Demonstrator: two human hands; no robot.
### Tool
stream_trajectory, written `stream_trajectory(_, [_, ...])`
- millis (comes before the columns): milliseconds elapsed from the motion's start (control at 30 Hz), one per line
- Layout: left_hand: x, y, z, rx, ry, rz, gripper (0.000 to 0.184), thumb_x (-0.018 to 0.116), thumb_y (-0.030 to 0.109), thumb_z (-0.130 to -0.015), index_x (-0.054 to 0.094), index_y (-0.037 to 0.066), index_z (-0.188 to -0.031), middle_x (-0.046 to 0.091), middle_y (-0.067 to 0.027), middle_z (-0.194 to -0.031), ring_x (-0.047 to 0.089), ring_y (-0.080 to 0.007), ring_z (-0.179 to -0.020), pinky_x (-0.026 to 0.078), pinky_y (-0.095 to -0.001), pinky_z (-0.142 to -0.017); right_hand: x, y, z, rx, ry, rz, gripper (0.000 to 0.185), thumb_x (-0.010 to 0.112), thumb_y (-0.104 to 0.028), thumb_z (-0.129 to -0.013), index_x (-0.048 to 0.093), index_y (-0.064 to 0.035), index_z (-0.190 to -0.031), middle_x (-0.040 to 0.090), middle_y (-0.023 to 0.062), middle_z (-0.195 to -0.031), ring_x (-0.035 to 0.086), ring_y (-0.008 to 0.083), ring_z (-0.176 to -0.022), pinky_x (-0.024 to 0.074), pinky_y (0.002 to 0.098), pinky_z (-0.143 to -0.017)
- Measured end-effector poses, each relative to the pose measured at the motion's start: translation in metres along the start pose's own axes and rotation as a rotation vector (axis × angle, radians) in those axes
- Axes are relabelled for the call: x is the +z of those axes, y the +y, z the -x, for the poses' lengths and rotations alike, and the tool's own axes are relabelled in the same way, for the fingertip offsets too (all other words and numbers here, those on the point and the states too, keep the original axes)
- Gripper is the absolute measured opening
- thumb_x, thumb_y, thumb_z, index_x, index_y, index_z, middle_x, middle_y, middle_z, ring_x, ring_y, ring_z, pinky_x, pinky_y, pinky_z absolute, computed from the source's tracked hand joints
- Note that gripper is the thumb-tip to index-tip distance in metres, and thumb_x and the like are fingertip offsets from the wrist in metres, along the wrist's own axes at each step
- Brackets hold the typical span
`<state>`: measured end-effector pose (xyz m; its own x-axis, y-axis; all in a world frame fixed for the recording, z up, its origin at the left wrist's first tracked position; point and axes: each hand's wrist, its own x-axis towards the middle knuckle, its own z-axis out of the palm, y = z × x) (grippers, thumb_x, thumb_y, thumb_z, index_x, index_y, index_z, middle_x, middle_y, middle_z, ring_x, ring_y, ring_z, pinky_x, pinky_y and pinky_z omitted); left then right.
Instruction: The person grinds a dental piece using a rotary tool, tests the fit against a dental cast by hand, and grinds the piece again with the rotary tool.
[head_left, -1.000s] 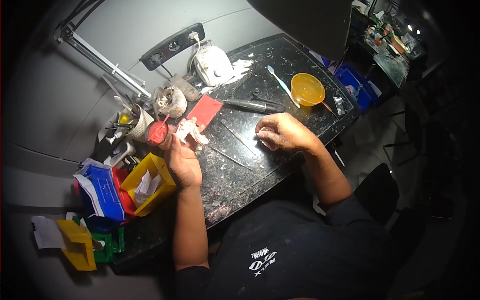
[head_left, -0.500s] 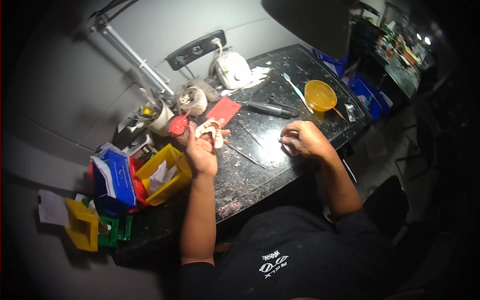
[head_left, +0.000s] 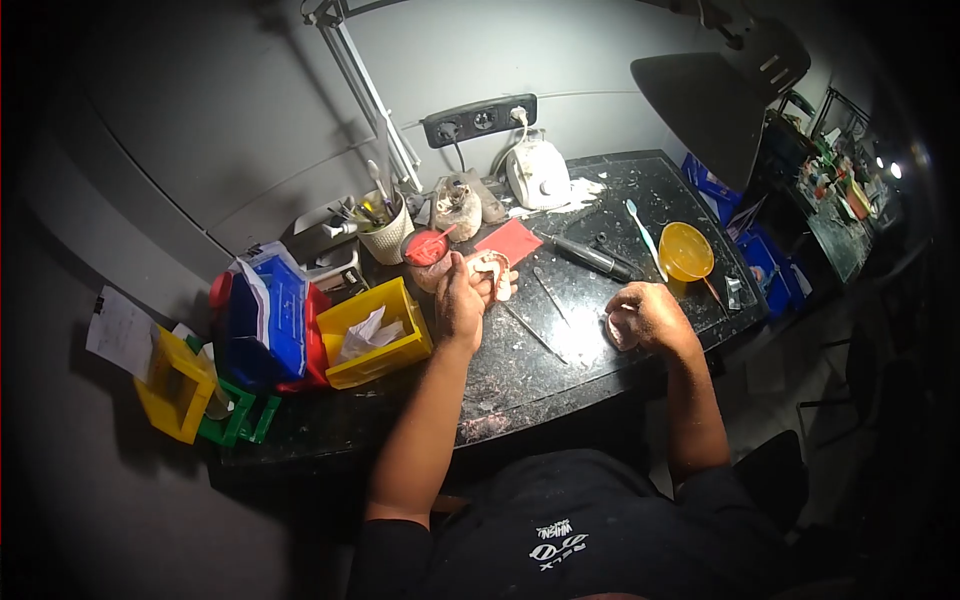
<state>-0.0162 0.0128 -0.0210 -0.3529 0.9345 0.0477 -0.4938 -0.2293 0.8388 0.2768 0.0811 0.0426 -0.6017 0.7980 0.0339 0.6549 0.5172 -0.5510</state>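
Observation:
My left hand (head_left: 464, 312) is closed round a cream horseshoe-shaped dental model (head_left: 490, 266), holding it above the bench with its arch facing up. At the right, my right hand (head_left: 648, 316) curls from above over a pinkish dental model (head_left: 621, 333), low at the bench top; my fingers cover much of it. Between the hands lie two thin metal instruments, one of them a long dark tool (head_left: 535, 335). A red wax sheet (head_left: 509, 241) lies just beyond my left hand, and beside that hand stands a jar with red pieces on top (head_left: 427, 248).
A black handpiece (head_left: 590, 256), a toothbrush (head_left: 647, 238) and a yellow bowl (head_left: 686, 253) lie farther back. Yellow (head_left: 378, 365) and blue bins (head_left: 268, 325) crowd the left. A white device (head_left: 538, 175) stands by the wall, under a lamp shade (head_left: 695, 110).
The whole view has shifted, so the bench appears lower and farther right. My left hand still holds the cream model; more of the pinkish model shows under my right hand.

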Motion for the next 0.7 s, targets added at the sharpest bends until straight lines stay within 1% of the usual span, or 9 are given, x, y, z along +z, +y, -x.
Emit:
stream_trajectory(167, [0.002,0.0,0.001,-0.018,-0.04,-0.012,0.081,0.038,0.066,-0.104,0.053,-0.011,-0.127,0.067,-0.028,-0.12,0.071,-0.043,-0.107,0.061,-0.0506,-0.09,0.001,-0.005,-0.004,0.018,0.053,0.106,0.018,0.077,-0.009,-0.082,0.077,-0.0019,-0.098,0.073,0.0192,-0.1,0.071,0.0376,-0.095,0.0556,0.0416,-0.085])
stream_trajectory(267, [0.005,0.003,0.005,-0.031,-0.089,-0.03,0.08,0.037,0.064,-0.105,0.053,-0.01,-0.127,0.067,-0.0282,-0.121,0.072,-0.0432,-0.106,0.061,-0.0498,-0.089,0.003,-0.024,-0.019,-0.187,0.163,0.021,0.026,0.08,-0.021,-0.086,0.074,-0.0031,-0.103,0.07,0.017,-0.1,0.068,0.0352,-0.094,0.055,0.0421,-0.084])
stream_trajectory(367, [0.009,0.004,0.009,-0.053,-0.114,-0.034,0.076,0.035,0.061,-0.107,0.053,-0.01,-0.128,0.068,-0.0262,-0.12,0.073,-0.0393,-0.105,0.061,-0.0458,-0.088,0.008,-0.068,-0.038,-0.235,0.126,-0.141,0.027,0.08,-0.022,-0.088,0.073,-0.0023,-0.105,0.071,0.0157,-0.099,0.068,0.0288,-0.088,0.0555,0.039,-0.08])
stream_trajectory(400, [0.008,0.002,0.008,-0.06,-0.125,-0.041,0.072,0.034,0.057,-0.109,0.052,-0.009,-0.13,0.068,-0.0247,-0.118,0.074,-0.0342,-0.101,0.062,-0.0427,-0.085,0.015,-0.073,-0.048,-0.264,0.115,-0.183,0.027,0.08,-0.02,-0.089,0.073,-0.0018,-0.107,0.071,0.0148,-0.1,0.067,0.0248,-0.085,0.0557,0.036,-0.077])
stream_trajectory(533, [0.007,0.002,0.009,-0.069,-0.162,-0.131,0.066,0.034,0.051,-0.112,0.05,-0.008,-0.137,0.069,-0.0214,-0.115,0.074,-0.0238,-0.096,0.062,-0.0353,-0.083,0.038,-0.074,-0.08,-0.295,0.006,-0.228,0.029,0.081,-0.021,-0.089,0.072,0.0011,-0.106,0.073,0.0138,-0.088,0.071,0.0238,-0.075,0.0561,0.0359,-0.07])
stream_trajectory(567, [0.012,0.006,0.012,-0.091,-0.103,-0.137,0.054,0.038,0.041,-0.113,0.054,-0.006,-0.135,0.072,-0.0197,-0.112,0.074,-0.0242,-0.097,0.06,-0.0344,-0.084,0.036,-0.078,-0.08,-0.269,0.004,-0.259,0.025,0.081,-0.019,-0.09,0.072,0.0015,-0.102,0.072,0.0128,-0.082,0.071,0.0196,-0.07,0.0556,0.0346,-0.067])
stream_trajectory(600, [0.011,0.011,0.014,-0.092,-0.092,-0.135,0.054,0.038,0.041,-0.113,0.054,-0.006,-0.135,0.072,-0.0197,-0.112,0.074,-0.0242,-0.097,0.06,-0.0344,-0.084,0.037,-0.074,-0.08,-0.232,0.01,-0.343,0.023,0.081,-0.018,-0.089,0.072,0.0016,-0.097,0.071,0.0117,-0.078,0.069,0.0149,-0.068,0.0541,0.0326,-0.064])
stream_trajectory(667, [0.01,0.017,0.016,0.311,-0.123,-0.791,0.042,0.044,0.03,-0.111,0.061,-0.005,-0.128,0.074,-0.0203,-0.109,0.073,-0.0251,-0.101,0.058,-0.0369,-0.085,0.032,-0.069,-0.078,-0.178,0.026,-0.276,0.027,0.084,-0.021,-0.087,0.071,0.0021,-0.092,0.07,0.0105,-0.074,0.066,0.0127,-0.064,0.0526,0.0315,-0.062])
stream_trajectory(700, [0.012,0.02,0.018,0.316,-0.015,-0.777,0.024,0.054,0.009,-0.102,0.065,-0.004,-0.118,0.074,-0.0225,-0.103,0.073,-0.0335,-0.1,0.056,-0.042,-0.085,0.026,-0.069,-0.075,-0.086,-0.011,-0.233,0.033,0.085,-0.027,-0.085,0.071,0.0018,-0.089,0.069,0.0104,-0.071,0.066,0.0137,-0.065,0.0522,0.0319,-0.062])
